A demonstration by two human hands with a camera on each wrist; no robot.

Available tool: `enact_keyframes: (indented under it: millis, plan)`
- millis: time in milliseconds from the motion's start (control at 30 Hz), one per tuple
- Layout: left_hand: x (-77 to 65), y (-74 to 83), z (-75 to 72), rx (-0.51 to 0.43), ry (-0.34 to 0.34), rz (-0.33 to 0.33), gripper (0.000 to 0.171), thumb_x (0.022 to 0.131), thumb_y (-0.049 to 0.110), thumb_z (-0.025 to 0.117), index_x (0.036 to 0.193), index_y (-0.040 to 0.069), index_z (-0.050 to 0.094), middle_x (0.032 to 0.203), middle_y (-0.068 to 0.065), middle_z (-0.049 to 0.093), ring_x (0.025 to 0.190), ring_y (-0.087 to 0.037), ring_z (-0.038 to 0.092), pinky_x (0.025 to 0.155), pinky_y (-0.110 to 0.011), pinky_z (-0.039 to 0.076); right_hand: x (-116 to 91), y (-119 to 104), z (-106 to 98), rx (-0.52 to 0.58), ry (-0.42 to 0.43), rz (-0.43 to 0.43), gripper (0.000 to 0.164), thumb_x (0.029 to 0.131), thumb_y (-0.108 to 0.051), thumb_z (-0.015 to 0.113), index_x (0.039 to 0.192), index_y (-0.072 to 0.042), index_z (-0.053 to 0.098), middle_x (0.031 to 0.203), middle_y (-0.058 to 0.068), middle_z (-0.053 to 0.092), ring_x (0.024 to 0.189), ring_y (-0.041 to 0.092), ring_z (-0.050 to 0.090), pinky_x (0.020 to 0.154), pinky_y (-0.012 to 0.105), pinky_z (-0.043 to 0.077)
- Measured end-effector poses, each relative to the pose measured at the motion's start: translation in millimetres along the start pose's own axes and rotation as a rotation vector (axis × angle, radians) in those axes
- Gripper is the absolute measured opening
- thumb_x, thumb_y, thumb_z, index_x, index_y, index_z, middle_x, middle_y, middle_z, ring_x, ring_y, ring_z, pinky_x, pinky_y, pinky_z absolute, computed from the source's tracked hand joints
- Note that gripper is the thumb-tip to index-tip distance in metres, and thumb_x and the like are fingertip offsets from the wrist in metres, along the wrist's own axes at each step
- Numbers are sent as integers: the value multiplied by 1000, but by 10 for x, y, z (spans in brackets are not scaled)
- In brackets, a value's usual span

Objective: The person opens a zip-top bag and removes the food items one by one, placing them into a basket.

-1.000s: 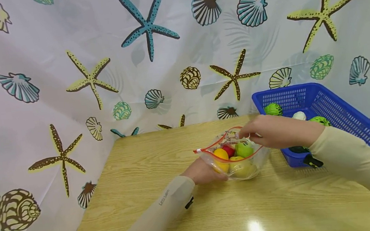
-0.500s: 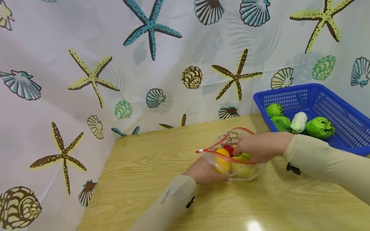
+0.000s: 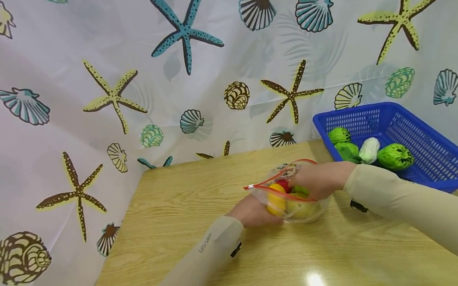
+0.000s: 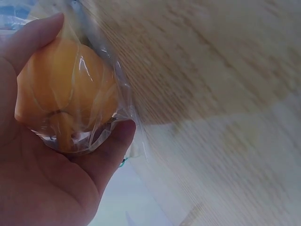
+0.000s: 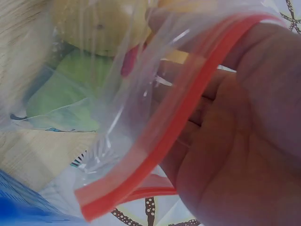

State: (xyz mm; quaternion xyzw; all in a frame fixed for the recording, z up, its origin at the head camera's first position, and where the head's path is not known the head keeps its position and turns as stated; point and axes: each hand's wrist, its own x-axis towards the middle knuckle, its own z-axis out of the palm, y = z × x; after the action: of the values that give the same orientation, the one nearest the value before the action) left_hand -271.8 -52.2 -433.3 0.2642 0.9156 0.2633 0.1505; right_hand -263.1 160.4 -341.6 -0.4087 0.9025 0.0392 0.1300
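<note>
A clear zip bag [image 3: 323,206] with a red-edged mouth and white slider sits on the table. In it are an orange pumpkin-shaped fruit [image 4: 66,80] with a stem, a yellow round fruit [image 3: 301,210], a red fruit [image 3: 284,185] and a green fruit [image 5: 66,89]. My left hand [image 3: 257,212] grips the bag from the left, thumb and fingers curved round the orange fruit through the plastic. My right hand [image 3: 317,181] reaches through the mouth, over the green fruit and beside the red one. Its palm shows bare in the right wrist view; its fingertips are hidden among the fruit.
A blue perforated basket [image 3: 444,157] stands at the right back of the table, holding green vegetables [image 3: 396,157] and a white one [image 3: 369,150]. A curtain [image 3: 217,32] printed with starfish and shells hangs behind the wooden table [image 3: 184,199].
My right hand has moved from the bag's rim down into its mouth, covering the green fruit. The left hand keeps its grip on the bag's left side.
</note>
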Motion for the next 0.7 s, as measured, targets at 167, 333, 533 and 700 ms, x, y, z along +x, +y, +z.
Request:
enact_keyframes:
  millis: [167, 333, 533, 700]
  plan:
    - [8, -3, 10, 28, -9, -1, 69, 67, 45, 83, 124, 18, 55, 110, 10, 60, 94, -5, 51, 92, -31, 45, 16, -2, 32, 6, -19, 29, 37, 79, -9, 74, 114, -3, 66, 108, 8, 67, 96, 22, 54, 91, 45, 48]
    - [12, -7, 18, 46, -9, 24, 69, 67, 42, 83, 124, 17, 54, 112, 9, 59, 96, -5, 50, 93, -32, 45, 44, -50, 64, 26, -42, 32, 34, 79, -11, 74, 113, -8, 67, 103, 3, 68, 90, 17, 55, 91, 43, 48]
    - [15, -9, 25, 58, -10, 19, 75, 67, 42, 83, 130, 17, 51, 120, 7, 57, 102, -6, 49, 97, -33, 43, 110, -62, 129, 63, -98, 73, 37, 81, -16, 74, 116, -12, 65, 102, -2, 67, 88, 14, 56, 90, 44, 49]
    - [13, -2, 20, 78, -22, -17, 75, 67, 46, 82, 130, 18, 52, 120, 7, 57, 102, -7, 49, 96, -34, 43, 153, -50, 190, 53, -108, 75, 28, 82, -18, 74, 108, -15, 64, 98, -3, 66, 84, 15, 57, 89, 45, 50]
